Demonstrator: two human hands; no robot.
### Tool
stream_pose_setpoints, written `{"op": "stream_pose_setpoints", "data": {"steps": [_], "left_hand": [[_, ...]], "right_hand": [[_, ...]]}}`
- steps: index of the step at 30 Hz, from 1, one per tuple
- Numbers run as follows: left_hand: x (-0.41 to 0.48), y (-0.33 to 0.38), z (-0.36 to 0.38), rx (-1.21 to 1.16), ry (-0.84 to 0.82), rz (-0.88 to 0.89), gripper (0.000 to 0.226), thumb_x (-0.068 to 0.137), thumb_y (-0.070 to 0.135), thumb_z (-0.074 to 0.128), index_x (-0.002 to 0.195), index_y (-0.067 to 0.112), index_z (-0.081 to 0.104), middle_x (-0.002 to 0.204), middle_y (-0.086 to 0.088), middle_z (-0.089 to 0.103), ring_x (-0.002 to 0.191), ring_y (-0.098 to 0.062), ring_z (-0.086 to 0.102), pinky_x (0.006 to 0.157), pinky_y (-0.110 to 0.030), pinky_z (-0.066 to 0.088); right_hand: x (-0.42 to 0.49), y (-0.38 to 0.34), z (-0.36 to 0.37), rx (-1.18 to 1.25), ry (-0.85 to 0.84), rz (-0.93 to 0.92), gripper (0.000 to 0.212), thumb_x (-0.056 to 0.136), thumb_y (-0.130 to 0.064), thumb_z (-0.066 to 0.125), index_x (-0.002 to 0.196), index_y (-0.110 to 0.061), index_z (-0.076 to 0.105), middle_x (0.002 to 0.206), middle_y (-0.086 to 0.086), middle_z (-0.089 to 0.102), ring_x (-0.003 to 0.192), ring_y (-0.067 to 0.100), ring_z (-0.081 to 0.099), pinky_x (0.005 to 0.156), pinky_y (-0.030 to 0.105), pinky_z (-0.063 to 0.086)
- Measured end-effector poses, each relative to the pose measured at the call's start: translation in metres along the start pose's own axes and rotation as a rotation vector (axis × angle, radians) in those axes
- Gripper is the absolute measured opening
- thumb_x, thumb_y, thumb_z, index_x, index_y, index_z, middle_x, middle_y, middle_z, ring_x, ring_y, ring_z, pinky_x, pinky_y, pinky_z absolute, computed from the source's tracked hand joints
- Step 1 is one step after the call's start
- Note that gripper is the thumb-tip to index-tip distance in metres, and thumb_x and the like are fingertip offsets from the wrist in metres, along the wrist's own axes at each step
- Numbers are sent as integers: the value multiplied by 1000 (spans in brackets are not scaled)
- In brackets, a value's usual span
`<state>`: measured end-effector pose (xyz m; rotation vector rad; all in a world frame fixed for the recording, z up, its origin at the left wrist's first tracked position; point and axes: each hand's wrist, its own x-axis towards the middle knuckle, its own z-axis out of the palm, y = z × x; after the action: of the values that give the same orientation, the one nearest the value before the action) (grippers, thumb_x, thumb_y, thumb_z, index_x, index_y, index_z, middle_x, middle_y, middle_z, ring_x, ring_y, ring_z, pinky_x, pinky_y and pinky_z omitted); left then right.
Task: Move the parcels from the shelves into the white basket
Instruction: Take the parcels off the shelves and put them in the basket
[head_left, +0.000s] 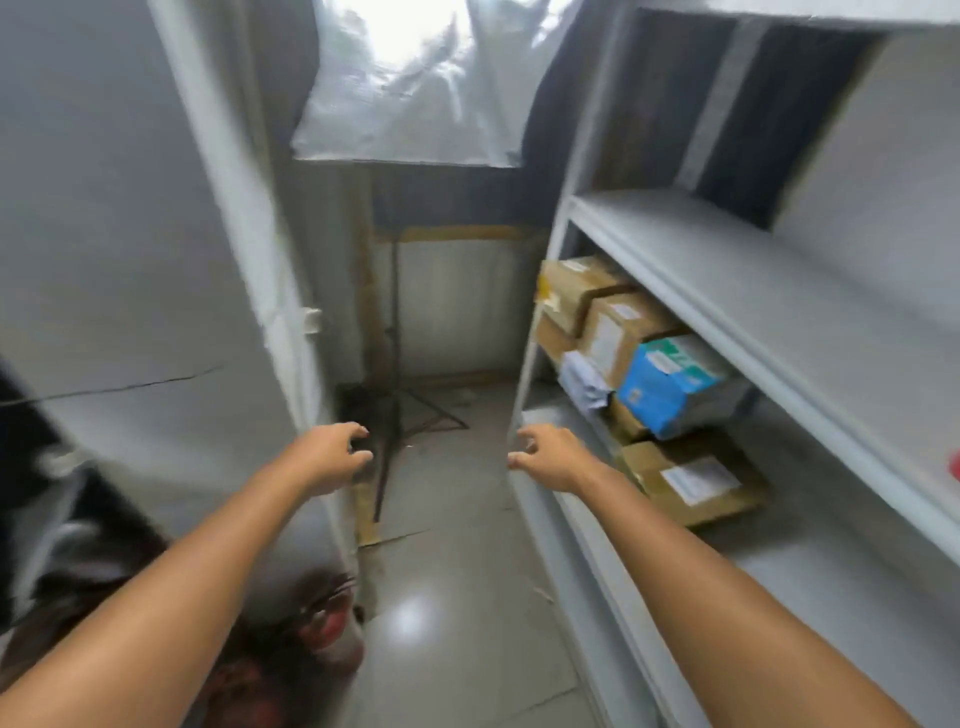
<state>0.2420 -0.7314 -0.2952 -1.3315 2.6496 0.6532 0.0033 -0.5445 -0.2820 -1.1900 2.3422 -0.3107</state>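
We judge the main risk to lie in the parcels (639, 358) themselves. They sit piled on a lower level of the right-hand shelves (769, 291), with brown boxes and a blue parcel (670, 384) leaning on one another. Pulling one from below could send its neighbours sliding onto the floor (447, 597). The picture is smeared by motion (the camera seems to be mid-turn), and a reach made on the move could miss or knock a box. The aisle is narrow, and a dark stand (395, 415) spreads its legs on the floor ahead, something to trip on with arms full. We see no white basket, so any parcel taken must be carried out of view to reach it.

Both bare arms stretch forward at about the same height, well apart. The left hand (330, 460) hovers over the aisle beside a grey panel (130, 260), fingers loosely curled, holding nothing. The right hand (553, 457) is near the shelves' front post, fingers likewise loosely bent, empty and touching no parcel. The nearest box (696, 483) lies just to the right of its forearm.
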Motion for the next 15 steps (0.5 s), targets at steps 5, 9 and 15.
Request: {"op": "stream_pose_setpoints", "data": {"steps": [5,9,15], "left_hand": [[62,100,33,69,-105,204,45,91,44,54,134,31,49,124,0,63,113,-22,58,95,-33,47],[95,174,71,79,-159,316,45,89,44,56,131,31,52,122,-1,64,112,-24,59,95,-34,47],[136,241,131,35,-256,372,42,91,37,59,131,23,56,119,-6,66,110,-26,60,93,-32,48]], "right_hand": [[-19,102,-22,181,96,281,56,91,-42,59,140,-17,47,136,9,57,123,28,53,100,34,43],[-27,176,-22,295,209,435,53,88,-40,62,135,-17,54,134,10,59,121,28,55,100,32,45],[-20,244,-4,516,351,576,46,91,-37,61,131,-16,55,128,9,62,112,28,58,93,35,49]]}}
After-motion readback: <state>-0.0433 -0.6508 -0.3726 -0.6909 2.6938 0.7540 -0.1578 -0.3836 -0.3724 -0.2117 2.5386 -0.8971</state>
